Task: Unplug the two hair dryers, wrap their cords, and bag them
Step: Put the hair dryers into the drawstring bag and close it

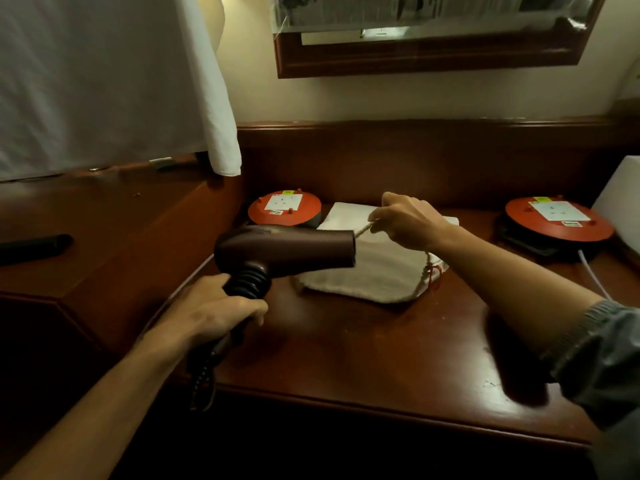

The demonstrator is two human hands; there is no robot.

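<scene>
the dark wooden tabletop [381, 358] carries a white drawstring bag [377, 271] between two red socket reels. your left hand [214, 313] has its fingers wrapped tight around the dark hair dryer [287, 249], nozzle aimed at the bag. your right hand [405, 220] pinches the bag's drawstring [362, 230], lifting its mouth.

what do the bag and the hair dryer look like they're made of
Bag: off-white woven cloth, probably cotton, matte and slumped, with a cord at its mouth. Hair dryer: dark brown, likely hard plastic, with a faint sheen along its barrel.
</scene>
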